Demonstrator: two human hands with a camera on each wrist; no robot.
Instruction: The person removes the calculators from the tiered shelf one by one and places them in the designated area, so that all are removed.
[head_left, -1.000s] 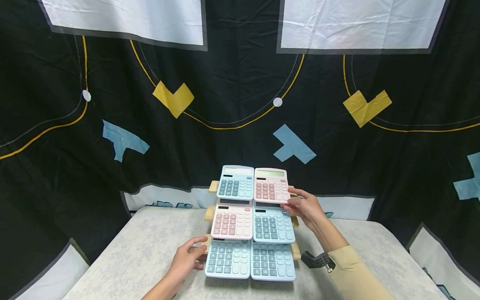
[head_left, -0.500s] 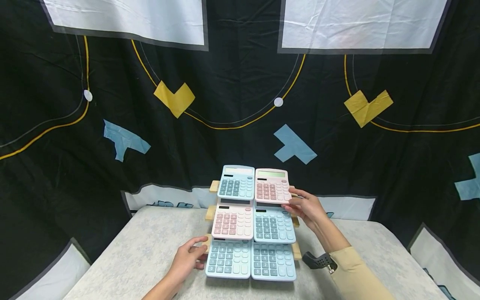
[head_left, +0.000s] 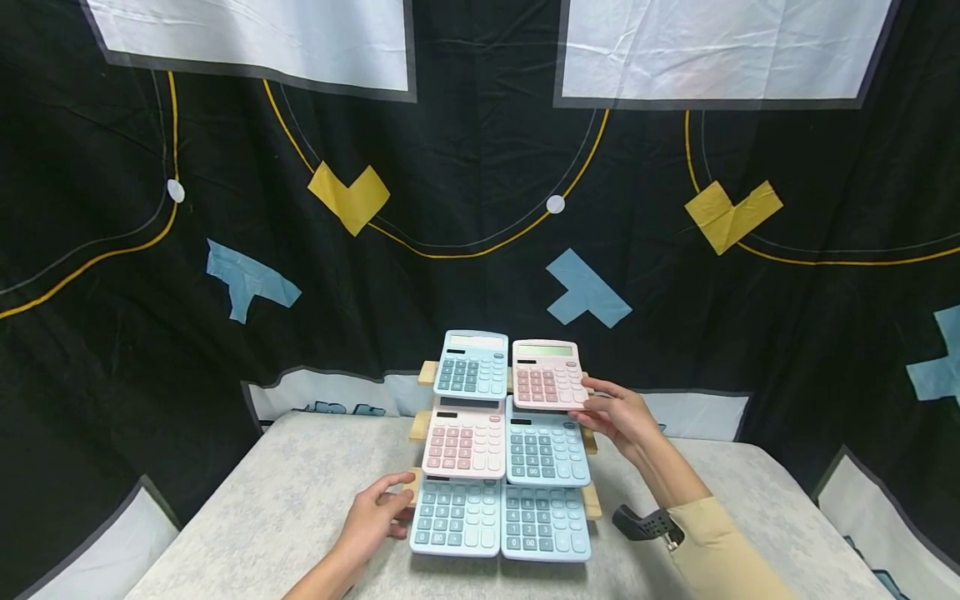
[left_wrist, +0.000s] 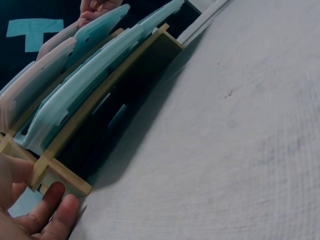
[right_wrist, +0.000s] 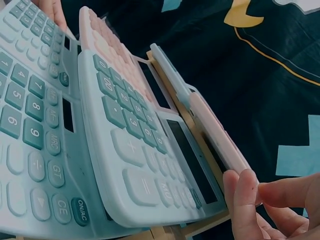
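Note:
My right hand [head_left: 621,418] pinches the lower right corner of a pink calculator [head_left: 547,379] on the top tier of a wooden rack [head_left: 420,427]. A narrow gap separates it from the blue calculator [head_left: 471,367] on its left. In the right wrist view, thumb and fingers [right_wrist: 246,192] close on the pink calculator's edge. My left hand [head_left: 369,518] holds the rack's lower left end, with thumb and fingers around the wooden end piece [left_wrist: 70,179] in the left wrist view. Below, the middle tier bears a pink calculator [head_left: 463,446] and a blue calculator [head_left: 549,450].
On the bottom tier, two blue calculators [head_left: 456,521] lean side by side. The rack stands on a pale mottled table [head_left: 300,467]. Behind hangs a dark cloth [head_left: 465,300] with blue and yellow tape pieces. A black watch strap [head_left: 643,523] circles the right wrist.
Over the last half second the top right pink calculator has shifted slightly right and down with my right hand, parting from its blue neighbour. My left hand stays where it was.

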